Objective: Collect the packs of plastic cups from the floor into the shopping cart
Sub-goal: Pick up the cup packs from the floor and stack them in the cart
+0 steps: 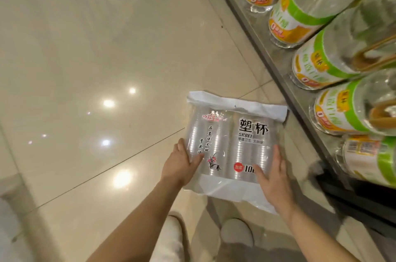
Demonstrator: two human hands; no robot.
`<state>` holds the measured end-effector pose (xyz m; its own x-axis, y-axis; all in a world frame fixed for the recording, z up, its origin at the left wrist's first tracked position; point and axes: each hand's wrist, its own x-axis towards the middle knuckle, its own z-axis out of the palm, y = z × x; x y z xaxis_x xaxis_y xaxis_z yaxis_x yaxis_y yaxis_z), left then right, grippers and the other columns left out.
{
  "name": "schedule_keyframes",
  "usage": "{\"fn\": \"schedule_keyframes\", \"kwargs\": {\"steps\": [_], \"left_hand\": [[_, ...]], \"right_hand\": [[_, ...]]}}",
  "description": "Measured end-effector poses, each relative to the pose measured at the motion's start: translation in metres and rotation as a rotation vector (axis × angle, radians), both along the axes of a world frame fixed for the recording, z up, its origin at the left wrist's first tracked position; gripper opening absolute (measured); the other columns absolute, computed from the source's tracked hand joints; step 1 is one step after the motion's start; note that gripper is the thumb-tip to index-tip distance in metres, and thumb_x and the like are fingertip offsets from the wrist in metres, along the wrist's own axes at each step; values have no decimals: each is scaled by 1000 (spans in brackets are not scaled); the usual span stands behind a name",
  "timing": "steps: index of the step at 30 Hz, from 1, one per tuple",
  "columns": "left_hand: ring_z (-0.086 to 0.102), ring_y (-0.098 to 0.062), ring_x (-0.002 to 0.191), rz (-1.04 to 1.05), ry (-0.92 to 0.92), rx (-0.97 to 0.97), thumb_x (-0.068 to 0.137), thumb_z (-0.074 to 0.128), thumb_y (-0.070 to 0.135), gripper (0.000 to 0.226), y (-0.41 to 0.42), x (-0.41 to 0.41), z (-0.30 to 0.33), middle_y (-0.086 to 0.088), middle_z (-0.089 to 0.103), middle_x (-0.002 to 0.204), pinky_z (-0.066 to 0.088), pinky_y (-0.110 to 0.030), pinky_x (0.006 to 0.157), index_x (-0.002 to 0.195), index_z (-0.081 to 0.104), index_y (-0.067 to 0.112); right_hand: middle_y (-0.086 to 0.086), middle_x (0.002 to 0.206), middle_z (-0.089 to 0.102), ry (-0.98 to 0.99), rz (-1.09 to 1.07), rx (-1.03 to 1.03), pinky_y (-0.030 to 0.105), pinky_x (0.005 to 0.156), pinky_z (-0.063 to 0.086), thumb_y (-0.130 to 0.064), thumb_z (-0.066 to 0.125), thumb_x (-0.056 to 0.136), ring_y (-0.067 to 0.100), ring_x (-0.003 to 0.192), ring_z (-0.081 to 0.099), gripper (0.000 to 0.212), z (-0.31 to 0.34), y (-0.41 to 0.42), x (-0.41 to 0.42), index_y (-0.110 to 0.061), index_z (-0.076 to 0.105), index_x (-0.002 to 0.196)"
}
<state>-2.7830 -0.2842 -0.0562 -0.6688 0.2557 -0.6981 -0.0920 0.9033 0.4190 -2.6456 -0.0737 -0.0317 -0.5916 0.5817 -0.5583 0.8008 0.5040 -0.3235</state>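
A clear pack of plastic cups [231, 139], with white end strips and black Chinese lettering, is held flat above the floor in front of me. My left hand [182, 165] grips its left edge, thumb on top and fingers underneath. My right hand [274, 178] holds the right edge, thumb across the front and fingers along the side. The shopping cart is out of view.
A metal shelf [267, 51] runs along the right, stacked with several cup packs with green and orange labels [321, 62]. Glossy beige floor tiles [107, 68] spread to the left. My two white shoes [235, 233] stand below the pack.
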Motion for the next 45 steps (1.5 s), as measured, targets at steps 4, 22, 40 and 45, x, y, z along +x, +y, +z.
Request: {"fn": "schedule_keyframes", "kwargs": {"steps": [4,22,40,45], "left_hand": [[51,-34,116,99,33,-61,88,48,61,70,-18,-2,63,-12,47,130,43,-41,89,135,32,12],[46,-32,126,593,216,39,89,56,52,74,-165,7,577,-15,45,141,37,-38,100,144,32,10],[43,-21,131,1601,519,195,80,75,33,74,-168,250,696,-6,45,144,32,-29,102,142,40,10],[46,-23,129,1835,604,140,72,80,45,85,-177,332,705,-7,48,142,36,-40,108,140,43,11]], "right_hand": [[14,145,32,-45,-30,-105,47,95,41,-47,50,92,39,125,44,80,60,-18,-6,-32,-1,152],[8,154,23,232,381,-268,35,111,27,-35,52,96,23,142,25,69,533,-111,-61,-26,13,152],[11,151,36,300,742,-497,30,110,26,-34,73,82,24,139,34,82,644,-177,-39,-4,32,146],[-1,114,61,268,1021,-529,28,85,41,-36,76,78,23,109,58,53,659,-220,-2,-12,54,120]]}}
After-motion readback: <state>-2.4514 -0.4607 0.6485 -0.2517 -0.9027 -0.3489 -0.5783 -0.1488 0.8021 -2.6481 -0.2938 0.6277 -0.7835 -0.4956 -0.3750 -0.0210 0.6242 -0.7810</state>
